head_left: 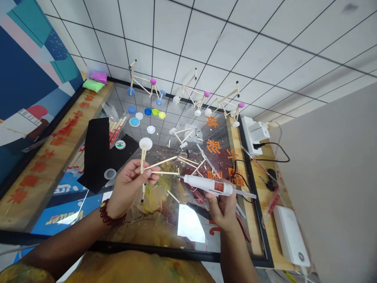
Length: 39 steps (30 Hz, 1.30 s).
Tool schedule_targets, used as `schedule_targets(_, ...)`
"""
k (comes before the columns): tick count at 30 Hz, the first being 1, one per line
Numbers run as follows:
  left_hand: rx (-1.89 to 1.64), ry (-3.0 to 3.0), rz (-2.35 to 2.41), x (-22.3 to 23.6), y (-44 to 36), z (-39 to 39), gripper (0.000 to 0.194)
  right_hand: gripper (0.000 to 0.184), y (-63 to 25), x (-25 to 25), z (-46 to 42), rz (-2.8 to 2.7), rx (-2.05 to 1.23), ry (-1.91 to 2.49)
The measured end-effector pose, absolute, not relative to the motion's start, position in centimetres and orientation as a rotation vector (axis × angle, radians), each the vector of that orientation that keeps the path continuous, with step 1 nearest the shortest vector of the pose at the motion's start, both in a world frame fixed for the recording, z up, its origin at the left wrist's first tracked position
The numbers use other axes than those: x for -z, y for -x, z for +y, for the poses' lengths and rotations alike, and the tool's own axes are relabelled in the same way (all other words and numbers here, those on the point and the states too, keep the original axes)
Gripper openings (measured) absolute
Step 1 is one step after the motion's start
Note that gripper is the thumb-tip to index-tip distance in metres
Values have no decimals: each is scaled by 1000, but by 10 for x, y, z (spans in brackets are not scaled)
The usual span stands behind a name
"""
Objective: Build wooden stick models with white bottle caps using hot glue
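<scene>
Head cam: slick glass surface [138, 236] with wood-grain strips [50, 177] along the sides and a black rim [153, 250]. On the left, a flat black sheet [96, 153] partly covers a shiny clear packet [109, 111] with straight pale sticks [119, 127] inside, red-banded. Right hand [222, 208] is wrapped round a smooth white plastic glue gun [206, 184], translucent rod [246, 193] poking out the back, nozzle right by a stick end (can't tell if touching). Left hand [132, 181] is pinching that stick frame [165, 173] mid-surface, skinny wooden pieces splayed at angles, round white disc [145, 144] on one end. Past it, little round caps [134, 122], mostly blue and white.
</scene>
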<state>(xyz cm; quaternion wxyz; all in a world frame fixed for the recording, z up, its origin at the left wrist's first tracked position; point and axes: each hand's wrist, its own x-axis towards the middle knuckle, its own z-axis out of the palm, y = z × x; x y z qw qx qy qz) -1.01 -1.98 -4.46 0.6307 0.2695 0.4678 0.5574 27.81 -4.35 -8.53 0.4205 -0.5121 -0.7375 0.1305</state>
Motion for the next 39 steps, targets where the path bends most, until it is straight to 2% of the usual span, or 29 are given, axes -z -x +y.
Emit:
schedule_targets(6, -1266, -613, 1069, 42, 10, -20, 28, 40, -280, 87, -45, -1824, -253, 1287)
schedule_targets(14, -1287, -632, 1086, 40, 10, -22, 27, 40, -285, 97, -50, -1710, -355, 1371)
schedule_targets(20, -1293, -704, 1089, 42, 10, -24, 21, 40, -284, 94, -49, -1760, -310, 1315)
schedule_targets(24, -1294, -748, 1120, 42, 10, -25, 24, 44, -286, 98, -50, -1754, -330, 1298)
schedule_targets(34, -1311, -744, 1158, 38, 9, -26, 27, 32, -281, 89, -48, -1803, -378, 1291)
schedule_targets(39, -1303, -728, 1168, 40, 10, -26, 30, 38, -282, 91, -44, -1819, -321, 1285)
